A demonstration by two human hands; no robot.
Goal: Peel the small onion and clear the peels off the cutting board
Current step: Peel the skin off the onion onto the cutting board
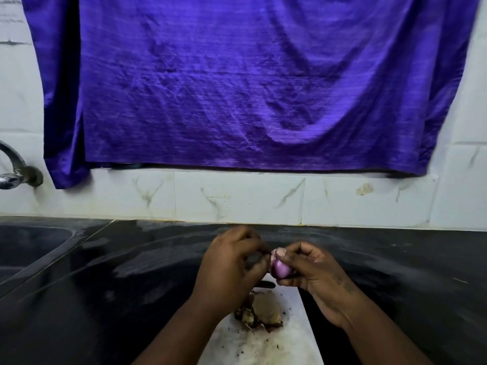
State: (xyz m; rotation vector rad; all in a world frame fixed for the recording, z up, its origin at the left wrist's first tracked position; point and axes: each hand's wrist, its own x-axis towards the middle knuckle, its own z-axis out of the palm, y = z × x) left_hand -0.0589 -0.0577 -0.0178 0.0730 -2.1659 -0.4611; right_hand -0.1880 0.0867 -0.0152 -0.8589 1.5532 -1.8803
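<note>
A small purple onion (279, 268) is held above the white cutting board (297, 335), pinched between the thumb and fingers of my right hand (311, 272). My left hand (232, 270) is right beside it, fingertips closed at the onion's top end, apparently pinching a bit of skin there. A heap of brown, papery peels (263, 310) lies on the board just below my hands. Dark crumbs are scattered over the board's near part. A dark, narrow thing pokes out under my left hand; I cannot tell what it is.
The board lies on a black stone counter (131, 285). A sink basin (29, 246) is sunk in at the far left, with a metal tap (15, 172) on the wall above. White marbled tiles and a hanging purple cloth (237, 88) back the counter.
</note>
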